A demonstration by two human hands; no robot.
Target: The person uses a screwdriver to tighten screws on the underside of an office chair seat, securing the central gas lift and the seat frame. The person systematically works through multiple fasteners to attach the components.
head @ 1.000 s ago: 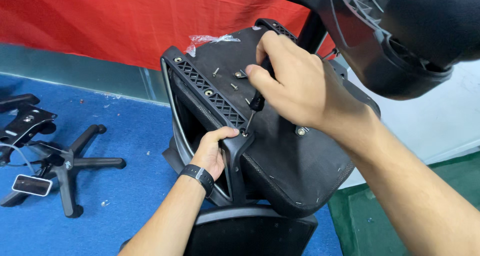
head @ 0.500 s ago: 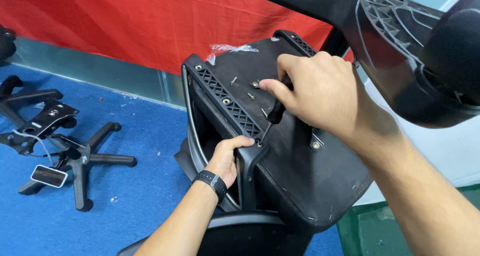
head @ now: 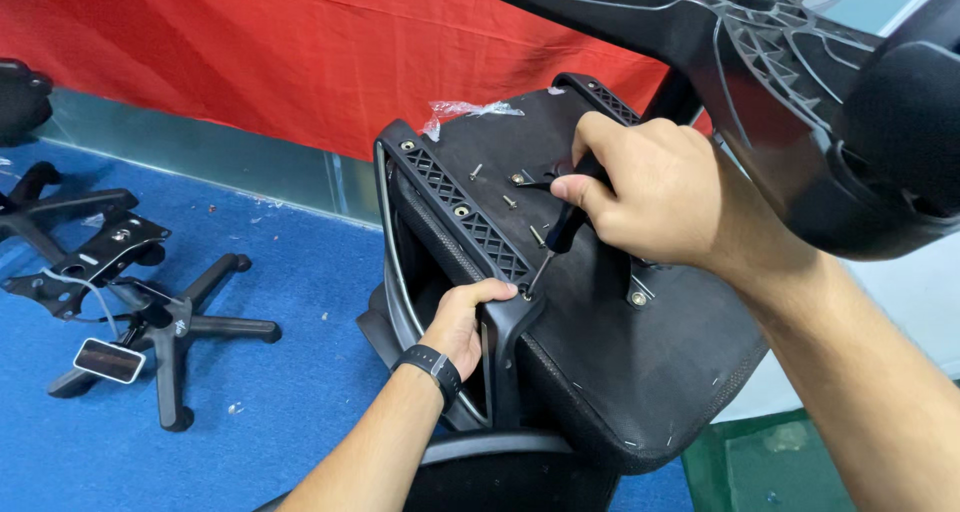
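1. Seat (head: 600,372) tipped underside-up on another chair, bracing it for access.
2. Left hand (head: 466,319) clamped armrest bracket (head: 470,227) at seat's left edge, steadying it.
3. Right hand (head: 660,197) fisted round screwdriver (head: 556,240), tip at bracket's near-end screw.

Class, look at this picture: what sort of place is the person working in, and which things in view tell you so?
Probably a chair assembly workshop. An upturned office chair seat is being screwed with a screwdriver, while a loose star-shaped chair base and a metal seat mechanism lie on the blue floor.
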